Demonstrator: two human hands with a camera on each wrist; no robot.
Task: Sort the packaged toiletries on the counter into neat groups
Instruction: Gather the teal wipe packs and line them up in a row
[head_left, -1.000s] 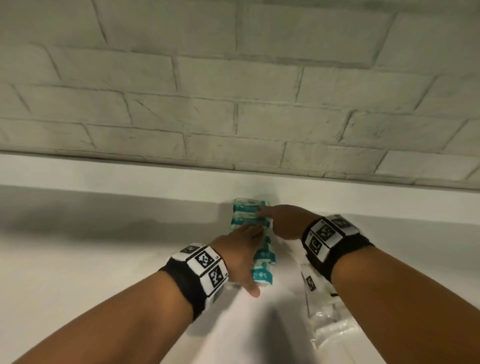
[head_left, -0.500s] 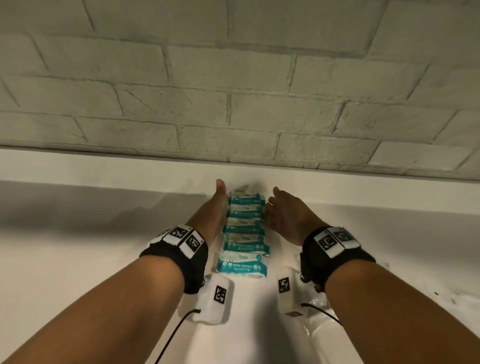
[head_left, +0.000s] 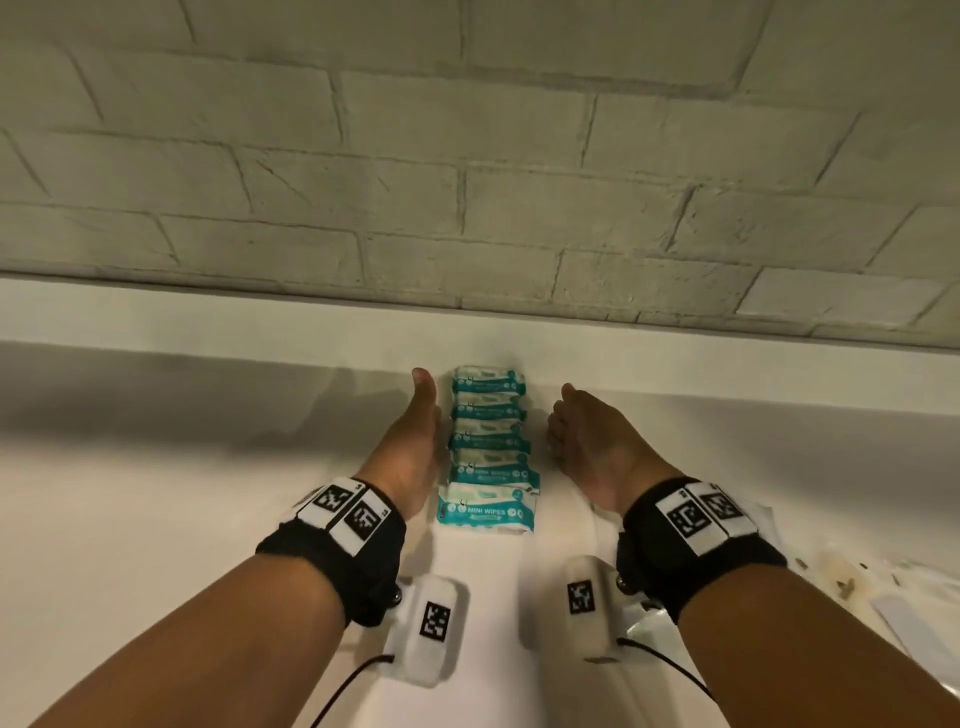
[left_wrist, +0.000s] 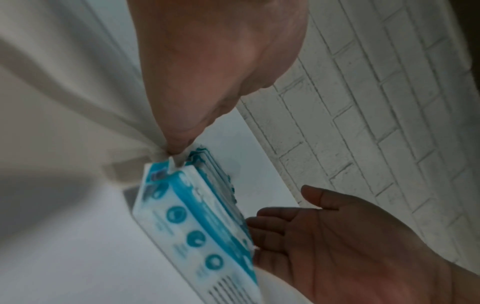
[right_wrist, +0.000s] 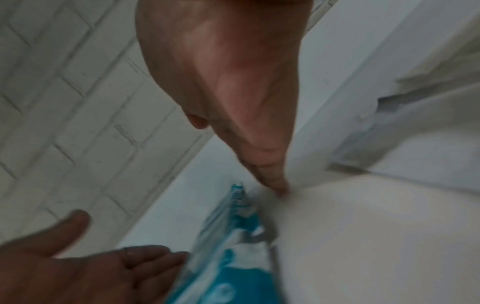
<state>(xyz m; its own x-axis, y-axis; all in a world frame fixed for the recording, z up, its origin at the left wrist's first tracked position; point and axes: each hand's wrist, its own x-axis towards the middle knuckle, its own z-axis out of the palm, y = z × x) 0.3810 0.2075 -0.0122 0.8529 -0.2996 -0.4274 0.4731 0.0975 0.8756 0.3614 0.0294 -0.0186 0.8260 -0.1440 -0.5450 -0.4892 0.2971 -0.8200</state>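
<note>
- Head view: a row of teal-and-white mini wipes packs (head_left: 488, 449) is seen lying overlapped on the white counter (head_left: 156, 493), running from the raised back ledge toward the person; the nearest pack, marked "MINI WIPES", lies flat at the front end.
- Left hand (head_left: 413, 447) is set on edge along the left side of the row, thumb up and fingers straight, nothing grasped. Half a second earlier it was held in the same place.
- Right hand (head_left: 587, 441) is set on edge with fingers straight and released; a gap of bare counter is seen between it and the row, whereas half a second earlier it was held close against the packs.
- One second earlier both hands were laid on top of the packs, which were fanned askew; the row is now seen squared.
- Clear plastic packets (head_left: 893, 597) are seen at the right edge, well apart from the row.
- Painted brick wall (head_left: 467, 182) is seen behind the ledge.
</note>
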